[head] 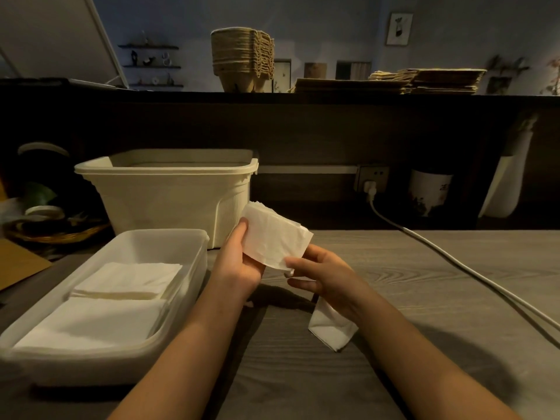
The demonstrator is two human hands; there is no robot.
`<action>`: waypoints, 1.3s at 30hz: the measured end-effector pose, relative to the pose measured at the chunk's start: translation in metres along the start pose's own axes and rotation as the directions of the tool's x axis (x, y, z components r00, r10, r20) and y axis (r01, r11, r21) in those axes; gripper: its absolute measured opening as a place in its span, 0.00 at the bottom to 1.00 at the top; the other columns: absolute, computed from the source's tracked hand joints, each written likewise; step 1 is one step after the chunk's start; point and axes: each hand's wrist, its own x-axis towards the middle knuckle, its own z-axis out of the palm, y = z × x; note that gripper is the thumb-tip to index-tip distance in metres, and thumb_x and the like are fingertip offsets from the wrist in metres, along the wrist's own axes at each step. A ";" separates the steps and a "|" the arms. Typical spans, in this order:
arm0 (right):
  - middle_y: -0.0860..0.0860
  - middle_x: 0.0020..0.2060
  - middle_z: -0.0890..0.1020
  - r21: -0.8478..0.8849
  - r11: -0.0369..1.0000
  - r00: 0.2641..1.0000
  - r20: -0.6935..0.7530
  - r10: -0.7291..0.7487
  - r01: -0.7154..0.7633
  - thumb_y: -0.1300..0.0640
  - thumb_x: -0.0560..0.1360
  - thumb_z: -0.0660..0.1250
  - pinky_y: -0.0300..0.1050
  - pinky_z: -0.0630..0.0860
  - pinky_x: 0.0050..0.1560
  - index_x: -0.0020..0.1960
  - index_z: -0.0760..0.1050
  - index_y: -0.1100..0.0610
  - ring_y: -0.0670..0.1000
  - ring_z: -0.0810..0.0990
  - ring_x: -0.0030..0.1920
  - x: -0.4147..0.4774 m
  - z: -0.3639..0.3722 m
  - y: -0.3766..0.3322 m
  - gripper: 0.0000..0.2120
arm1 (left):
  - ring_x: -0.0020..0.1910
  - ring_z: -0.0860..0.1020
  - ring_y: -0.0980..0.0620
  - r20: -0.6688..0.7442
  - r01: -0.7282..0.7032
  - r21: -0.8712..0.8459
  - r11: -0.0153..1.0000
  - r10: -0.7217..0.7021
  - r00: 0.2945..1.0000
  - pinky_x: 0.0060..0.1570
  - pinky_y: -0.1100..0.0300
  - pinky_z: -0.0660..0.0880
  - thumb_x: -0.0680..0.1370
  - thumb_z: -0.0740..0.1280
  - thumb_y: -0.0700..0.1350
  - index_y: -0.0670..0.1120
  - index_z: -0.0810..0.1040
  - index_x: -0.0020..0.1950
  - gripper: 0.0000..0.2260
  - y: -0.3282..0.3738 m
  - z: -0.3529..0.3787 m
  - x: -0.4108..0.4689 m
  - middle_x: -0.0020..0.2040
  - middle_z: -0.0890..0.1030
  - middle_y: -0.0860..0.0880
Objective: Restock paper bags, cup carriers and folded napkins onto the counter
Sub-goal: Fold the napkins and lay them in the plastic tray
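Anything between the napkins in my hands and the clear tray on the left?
Nothing visible. The napkins, held by the left hand and right hand, are just right of the tray, which is open on top. Two napkin stacks already lie inside, filling most of its floor.

Dim room, blue wall [333,25], wall shelves [151,67]

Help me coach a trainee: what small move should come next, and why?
Probably lay the napkin stack onto the piles in the clear box. The left hand grips its edge and the right hand pinches a corner, holding it above the table; the box sits close on the left, already holding two napkin piles.
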 end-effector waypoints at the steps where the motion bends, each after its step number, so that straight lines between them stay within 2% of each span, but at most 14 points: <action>1: 0.51 0.50 0.81 0.012 1.000 1.000 -0.009 0.000 0.000 0.61 0.73 0.67 0.43 0.78 0.52 0.53 0.75 0.53 0.50 0.80 0.51 0.000 -0.002 -0.001 0.10 | 0.50 0.78 0.42 -0.006 -0.017 0.002 1.000 0.017 1.000 0.54 0.44 0.74 0.78 0.64 0.48 0.45 0.72 0.59 0.12 0.000 -0.001 0.000 0.51 0.79 0.41; 3: 0.53 0.50 0.81 0.061 0.998 0.999 -0.019 0.026 -0.024 0.62 0.74 0.66 0.42 0.79 0.49 0.53 0.75 0.54 0.50 0.81 0.50 0.001 -0.006 -0.002 0.09 | 0.52 0.78 0.43 -0.014 -0.074 0.074 0.994 0.075 0.997 0.53 0.47 0.76 0.77 0.64 0.47 0.46 0.73 0.60 0.12 -0.002 -0.003 0.003 0.55 0.79 0.42; 5: 0.54 0.49 0.82 0.109 0.993 0.998 -0.021 0.055 -0.053 0.62 0.74 0.65 0.42 0.81 0.46 0.53 0.75 0.57 0.51 0.82 0.48 0.001 -0.011 -0.005 0.08 | 0.54 0.77 0.45 -0.020 -0.173 0.246 0.954 0.183 0.983 0.52 0.50 0.77 0.76 0.66 0.46 0.49 0.73 0.60 0.13 -0.003 -0.006 0.005 0.58 0.77 0.45; 8: 0.56 0.46 0.83 0.133 0.989 0.998 -0.029 0.062 -0.058 0.62 0.75 0.65 0.42 0.81 0.44 0.54 0.75 0.60 0.51 0.83 0.45 0.000 -0.022 -0.009 0.08 | 0.54 0.76 0.46 0.050 -0.291 0.497 0.817 0.308 0.950 0.50 0.51 0.78 0.73 0.69 0.46 0.54 0.68 0.63 0.20 -0.002 -0.009 0.004 0.57 0.74 0.49; 11: 0.56 0.42 0.84 0.114 0.991 0.996 -0.028 0.079 -0.075 0.61 0.75 0.66 0.41 0.81 0.42 0.52 0.76 0.61 0.51 0.84 0.43 0.001 -0.031 -0.010 0.07 | 0.60 0.73 0.45 0.145 -0.341 0.694 0.634 0.340 0.929 0.56 0.46 0.76 0.71 0.71 0.48 0.57 0.65 0.66 0.26 -0.001 -0.012 0.007 0.63 0.70 0.49; 14: 0.54 0.44 0.84 -0.046 0.996 0.997 -0.012 0.078 -0.078 0.59 0.75 0.66 0.42 0.81 0.47 0.52 0.76 0.59 0.50 0.84 0.45 0.002 -0.037 -0.009 0.08 | 0.63 0.71 0.44 0.198 -0.319 0.776 0.545 0.270 0.942 0.58 0.46 0.74 0.70 0.73 0.47 0.57 0.61 0.70 0.33 -0.002 -0.017 0.012 0.67 0.67 0.49; 17: 0.52 0.46 0.83 -0.237 0.970 0.999 -0.039 0.037 -0.045 0.59 0.74 0.66 0.42 0.79 0.49 0.50 0.74 0.53 0.48 0.83 0.46 0.003 -0.037 -0.007 0.05 | 0.58 0.75 0.46 0.212 -0.293 0.787 0.543 0.208 0.955 0.52 0.50 0.77 0.70 0.73 0.42 0.56 0.59 0.71 0.36 -0.002 -0.023 0.015 0.64 0.69 0.47; 19: 0.50 0.47 0.82 -0.412 0.911 0.995 -0.094 -0.027 -0.014 0.59 0.74 0.66 0.40 0.77 0.49 0.50 0.73 0.51 0.46 0.81 0.46 0.005 -0.038 -0.005 0.06 | 0.56 0.76 0.48 0.220 -0.311 0.795 0.521 0.229 0.948 0.46 0.56 0.77 0.70 0.73 0.41 0.55 0.61 0.71 0.34 -0.002 -0.027 0.017 0.62 0.71 0.47; 23: 0.49 0.50 0.80 -0.610 0.792 0.988 -0.135 -0.074 -0.024 0.60 0.74 0.67 0.47 0.75 0.56 0.58 0.73 0.52 0.48 0.79 0.52 0.011 -0.044 0.003 0.13 | 0.52 0.74 0.53 0.381 -0.446 0.867 0.221 0.282 0.881 0.41 0.65 0.73 0.73 0.70 0.41 0.54 0.70 0.63 0.21 -0.007 -0.028 0.018 0.58 0.73 0.51; 26: 0.48 0.51 0.78 -0.718 0.694 0.987 -0.138 -0.087 -0.040 0.60 0.75 0.67 0.42 0.72 0.53 0.64 0.71 0.52 0.47 0.76 0.53 0.011 -0.049 0.008 0.18 | 0.51 0.74 0.54 0.467 -0.498 0.862 0.098 0.230 0.854 0.40 0.66 0.73 0.74 0.69 0.42 0.55 0.71 0.58 0.16 -0.014 -0.029 0.017 0.58 0.73 0.52; 29: 0.51 0.56 0.78 -0.747 0.663 0.988 -0.130 -0.078 -0.046 0.59 0.73 0.68 0.43 0.71 0.54 0.66 0.68 0.52 0.48 0.74 0.54 0.012 -0.050 0.009 0.23 | 0.57 0.73 0.52 0.475 -0.490 0.866 0.097 0.140 0.869 0.46 0.64 0.73 0.74 0.70 0.44 0.57 0.66 0.60 0.20 -0.017 -0.032 0.020 0.61 0.70 0.52; 31: 0.50 0.57 0.77 -0.741 0.671 0.992 -0.104 -0.073 -0.029 0.59 0.72 0.70 0.43 0.71 0.56 0.66 0.68 0.52 0.47 0.73 0.54 0.012 -0.049 0.009 0.24 | 0.60 0.71 0.50 0.462 -0.470 0.871 0.140 0.085 0.883 0.44 0.65 0.74 0.73 0.71 0.43 0.58 0.62 0.62 0.24 -0.017 -0.034 0.020 0.64 0.67 0.50; 34: 0.47 0.51 0.75 -0.728 0.685 0.993 -0.072 -0.094 0.012 0.58 0.71 0.71 0.44 0.72 0.56 0.63 0.69 0.53 0.48 0.73 0.55 0.011 -0.046 0.006 0.22 | 0.60 0.69 0.50 0.438 -0.442 0.883 0.160 0.062 0.897 0.39 0.67 0.74 0.74 0.70 0.42 0.58 0.57 0.61 0.26 -0.018 -0.033 0.019 0.65 0.63 0.49; 39: 0.46 0.51 0.75 -0.711 0.702 0.992 -0.055 -0.110 0.038 0.58 0.71 0.72 0.41 0.71 0.54 0.65 0.68 0.52 0.45 0.73 0.53 0.009 -0.045 0.005 0.24 | 0.60 0.67 0.50 0.433 -0.436 0.886 0.161 0.054 0.900 0.44 0.65 0.74 0.75 0.69 0.42 0.59 0.54 0.61 0.28 -0.020 -0.031 0.016 0.67 0.61 0.46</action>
